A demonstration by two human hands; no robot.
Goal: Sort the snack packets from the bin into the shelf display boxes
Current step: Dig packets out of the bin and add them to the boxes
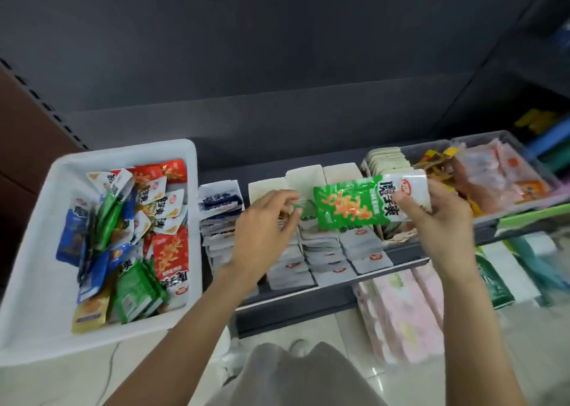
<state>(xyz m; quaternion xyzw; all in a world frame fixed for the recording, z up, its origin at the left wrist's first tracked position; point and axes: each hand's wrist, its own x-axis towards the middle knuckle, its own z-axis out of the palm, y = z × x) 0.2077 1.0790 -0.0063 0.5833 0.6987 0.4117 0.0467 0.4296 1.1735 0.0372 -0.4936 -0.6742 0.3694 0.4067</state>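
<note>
White bin (37, 251) of red, green, blue packets (123, 236); green packet (354, 203) with orange print, white end.

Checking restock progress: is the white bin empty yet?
Not empty. The white bin holds a loose heap of green, blue and red snack packets.

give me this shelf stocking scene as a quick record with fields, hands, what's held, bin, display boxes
right hand: right hand pinches the white end of the green packet
left hand: left hand over the packet rows, fingers curled at a small green packet edge; grip unclear
held packet: lying sideways above the display boxes, not yet set in
bin: white bin at left, holding mixed red, blue, green and yellow packets
display boxes: rows of upright packets, white tops showing
clear tray: clear tray at right with orange packets
</note>
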